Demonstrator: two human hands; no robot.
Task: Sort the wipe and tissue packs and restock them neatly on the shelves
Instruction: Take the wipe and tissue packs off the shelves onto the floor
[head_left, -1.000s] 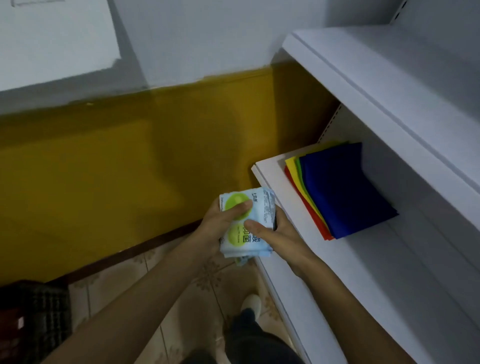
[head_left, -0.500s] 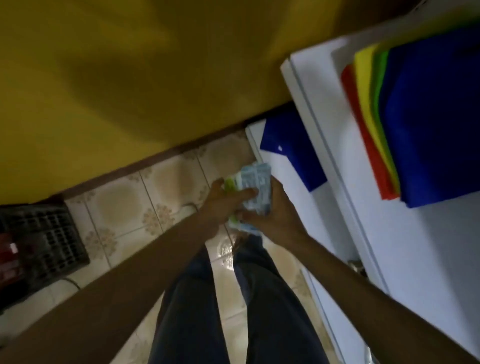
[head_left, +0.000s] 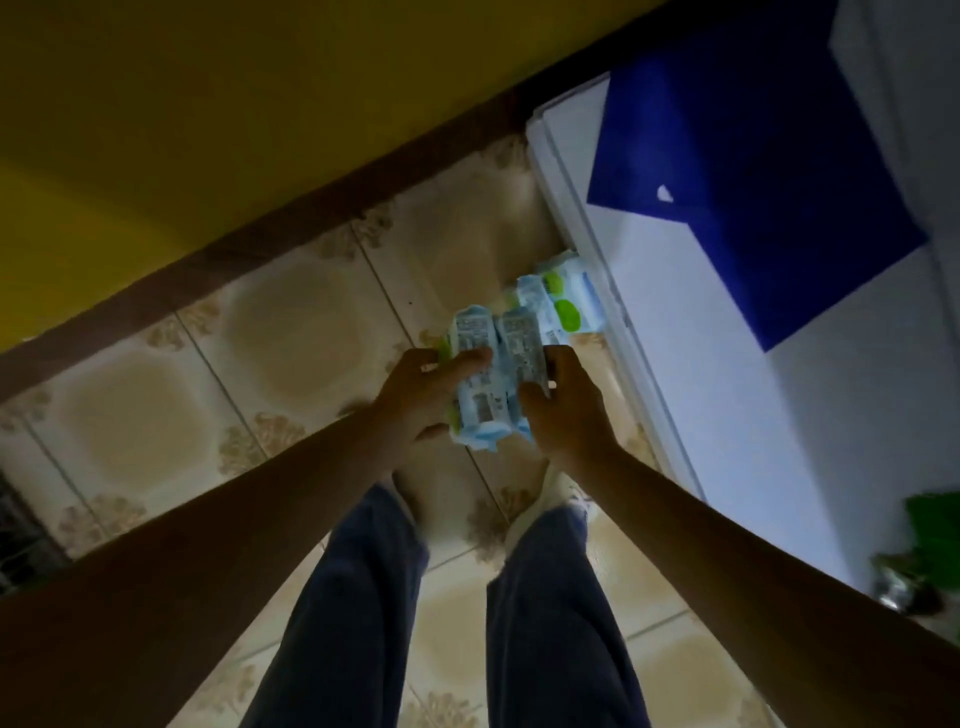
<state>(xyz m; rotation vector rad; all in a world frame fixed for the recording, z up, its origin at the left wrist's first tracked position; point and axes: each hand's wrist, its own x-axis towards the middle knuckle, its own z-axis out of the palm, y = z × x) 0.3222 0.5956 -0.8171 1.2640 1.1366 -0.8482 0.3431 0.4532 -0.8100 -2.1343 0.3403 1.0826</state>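
Note:
Between my two hands is a small bundle of light-blue wipe packs (head_left: 493, 379) with green spots and printed labels facing up. My left hand (head_left: 421, 400) grips the bundle's left side with the thumb across the top. My right hand (head_left: 566, 410) grips its right side. The bundle hangs above the tiled floor, just left of the white lower shelf (head_left: 737, 415). More packs of the same kind (head_left: 566, 301) show just beyond the bundle, against the shelf's front edge; whether they lie on the floor or lower down I cannot tell.
A blue folded sheet (head_left: 748, 171) lies on the white shelf at upper right. Something green (head_left: 930, 540) sits at the shelf's right edge. A yellow wall with a brown skirting runs across the top. A dark crate (head_left: 15, 545) is at far left. My legs stand below on the floor.
The view has tipped from the upper shelf with coloured cloths down to the floor and bottom shelf. Both hands have gone down with the packs, turning them label side up.

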